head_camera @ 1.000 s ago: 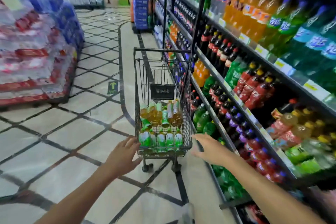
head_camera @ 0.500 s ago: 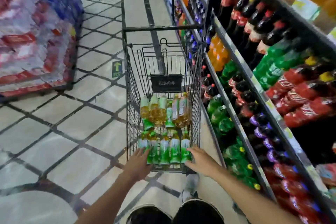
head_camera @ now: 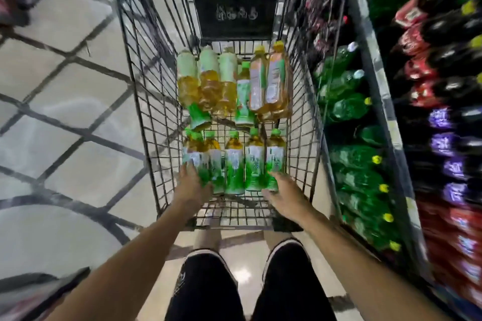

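Bottles (head_camera: 234,161) in cart (head_camera: 146,101), 2 rows; shelf (head_camera: 378,86) rt of cart.
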`<state>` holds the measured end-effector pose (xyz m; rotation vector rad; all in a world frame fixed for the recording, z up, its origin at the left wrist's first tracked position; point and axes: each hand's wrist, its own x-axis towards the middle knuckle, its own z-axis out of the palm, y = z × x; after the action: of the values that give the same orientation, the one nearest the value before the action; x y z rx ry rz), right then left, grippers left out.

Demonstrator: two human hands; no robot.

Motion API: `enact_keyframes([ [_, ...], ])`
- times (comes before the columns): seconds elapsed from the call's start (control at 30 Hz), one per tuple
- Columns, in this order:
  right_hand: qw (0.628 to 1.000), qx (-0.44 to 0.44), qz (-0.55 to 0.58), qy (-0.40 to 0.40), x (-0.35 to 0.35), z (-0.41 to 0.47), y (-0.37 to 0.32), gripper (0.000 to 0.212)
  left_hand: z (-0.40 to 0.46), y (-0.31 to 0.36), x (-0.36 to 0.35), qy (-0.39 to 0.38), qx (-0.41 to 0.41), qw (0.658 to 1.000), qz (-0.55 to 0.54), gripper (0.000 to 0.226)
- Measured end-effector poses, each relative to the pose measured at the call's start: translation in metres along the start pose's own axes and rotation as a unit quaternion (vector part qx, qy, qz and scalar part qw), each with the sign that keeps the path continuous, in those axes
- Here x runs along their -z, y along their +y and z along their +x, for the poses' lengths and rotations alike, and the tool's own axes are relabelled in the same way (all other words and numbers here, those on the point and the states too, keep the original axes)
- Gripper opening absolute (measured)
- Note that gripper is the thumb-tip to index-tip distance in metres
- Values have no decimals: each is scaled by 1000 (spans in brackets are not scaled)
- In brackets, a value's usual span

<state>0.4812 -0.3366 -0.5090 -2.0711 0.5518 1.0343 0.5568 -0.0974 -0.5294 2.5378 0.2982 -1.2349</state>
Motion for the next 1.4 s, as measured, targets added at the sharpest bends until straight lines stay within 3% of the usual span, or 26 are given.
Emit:
enact_keyframes([
  [0.13, 1000, -20, 18, -12, -37, 35, 7, 66, 33, -11, -23, 23, 61, 995, -71, 64],
  [0.37, 1000, -8, 22, 4, -67, 70, 22, 63, 67, -32, -48, 70, 82, 987, -115, 58],
  [0.57, 987, -45, 105, 114, -54, 81, 21, 69, 61, -22, -33, 48, 83, 971, -221, 46],
  [0.67, 972, -78, 144, 168, -48, 89, 24, 77, 50, -10, -28, 31, 59, 969, -239, 50],
  [0.77, 956, -131, 190, 183, -49, 98, 25, 80, 45, 0, -30, -3, 32, 970, -241, 67],
  [0.93, 952, -171, 170, 187, -71, 117, 24, 98, 42, 15, -44, -19, -1, 971, -238, 85],
  [1.03, 954, -183, 107, 213, -75, 121, 22, 91, 39, 15, -50, -14, -6, 970, -241, 87],
  [1.13, 962, -143, 62, 226, -86, 116, 23, 84, 38, 13, -52, -15, -7, 971, -238, 87],
  [1.27, 961, -104, 101, 235, -94, 109, 28, 78, 36, 12, -50, -23, -10, 972, -234, 84],
  [1.4, 944, -131, 132, 271, -90, 123, 30, 48, 39, 10, -46, -19, -15, 972, -232, 84],
])
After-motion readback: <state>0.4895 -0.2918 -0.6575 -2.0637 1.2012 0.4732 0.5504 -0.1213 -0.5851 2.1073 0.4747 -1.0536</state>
